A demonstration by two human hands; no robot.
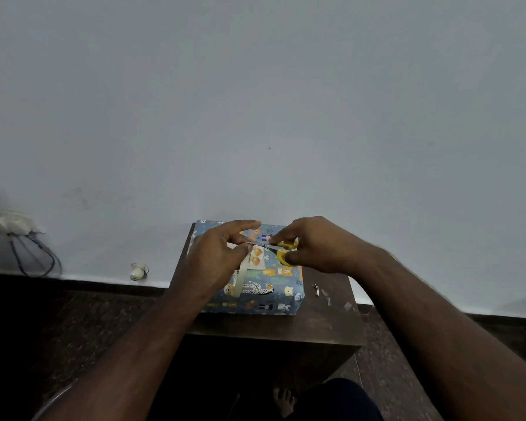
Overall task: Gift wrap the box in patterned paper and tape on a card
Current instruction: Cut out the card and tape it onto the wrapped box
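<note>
Scissors (pixel 281 250), yellow-handled: your right hand (pixel 315 246) is gripping them at frame centre, your left hand (pixel 217 253) is pinching tape over the blue animal-print wrapped box (pixel 268 291) on the brown wooden table (pixel 316 323).

Box (pixel 264 291) in blue animal-print paper, flat on a small dark table (pixel 322 323), cream card (pixel 257 258) on top

The white card with gold balls (pixel 257 256) is partly covered by the left hand (pixel 216 256); the tape cannot be distinguished.
</note>
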